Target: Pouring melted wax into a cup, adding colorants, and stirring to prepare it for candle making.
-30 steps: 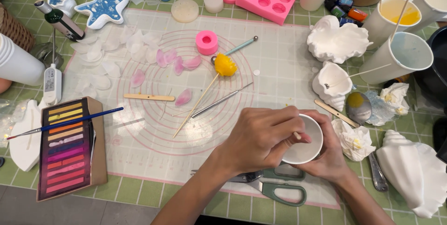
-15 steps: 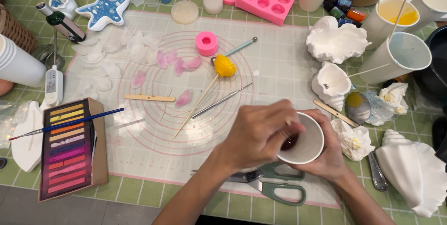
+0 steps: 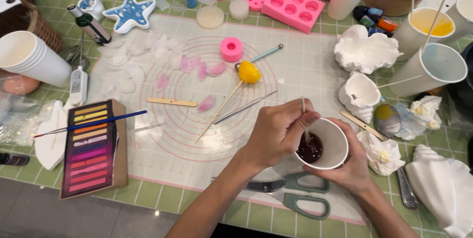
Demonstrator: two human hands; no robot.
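Observation:
My right hand (image 3: 347,170) cups a white paper cup (image 3: 336,136) from below, tilted toward me, with dark red-brown liquid (image 3: 310,150) in its bottom. My left hand (image 3: 276,133) pinches a thin stick (image 3: 303,106) whose lower end dips into that liquid. Both hands hover over the near right part of a translucent pink-ringed work mat (image 3: 162,154). Green-handled scissors (image 3: 295,193) lie on the mat just under the cup.
A yellow blob on a skewer (image 3: 249,72), pink and white petals (image 3: 204,70), a metal tool (image 3: 244,108) and a wooden stick (image 3: 172,102) lie on the mat. Pastel chalk box with brush (image 3: 91,144) sits left. White shell moulds (image 3: 367,51), cups of liquid (image 3: 433,68) and pink silicone moulds (image 3: 293,4) stand behind and right.
The cup has tipped more toward me, showing the dark liquid inside. My left hand has shifted slightly and the stick now stands up above my fingers.

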